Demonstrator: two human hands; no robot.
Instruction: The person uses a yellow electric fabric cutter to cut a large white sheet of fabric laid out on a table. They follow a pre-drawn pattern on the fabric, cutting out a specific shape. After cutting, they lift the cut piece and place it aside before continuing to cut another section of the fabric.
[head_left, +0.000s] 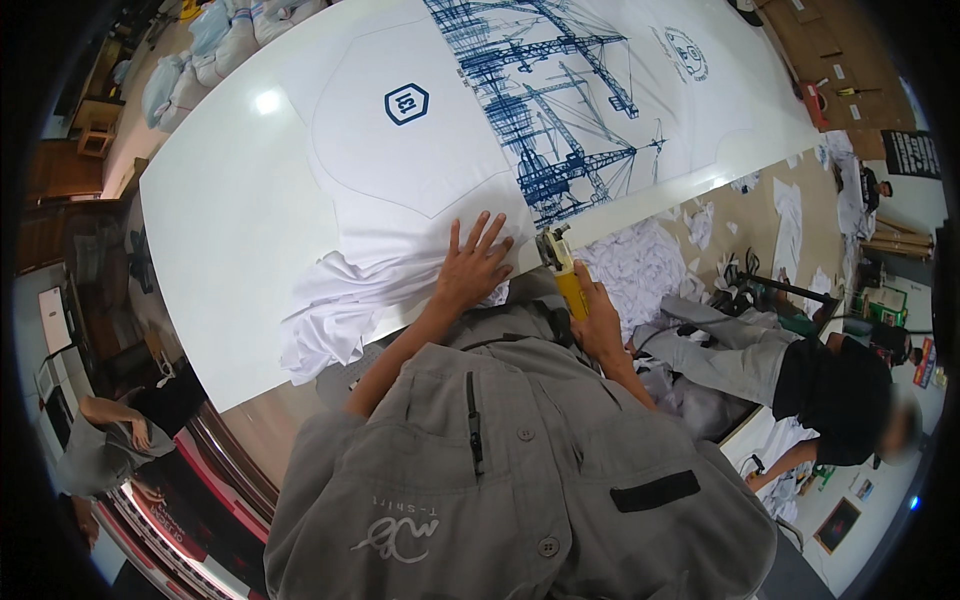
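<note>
My left hand (474, 266) lies flat with spread fingers on white fabric (395, 205) near the table's front edge. The fabric carries thin outlined panel shapes, a small blue badge print (407, 103) and a wide blue print of cranes (560, 100). In my right hand (598, 320) is a yellow handheld electric fabric cutter (570, 288), gripped by its body. Its metal head is at the table's front edge, close to the near end of the crane print. Whether its blade touches the cloth I cannot tell. Loose white cloth (335, 300) bunches up left of my left hand.
The white table (220, 215) extends left and away from me. White fabric scraps (640, 265) are heaped on the floor to the right. One person in black (835, 395) works at the right; another person (110, 440) is at the lower left. Filled bags (205, 60) stand beyond the table.
</note>
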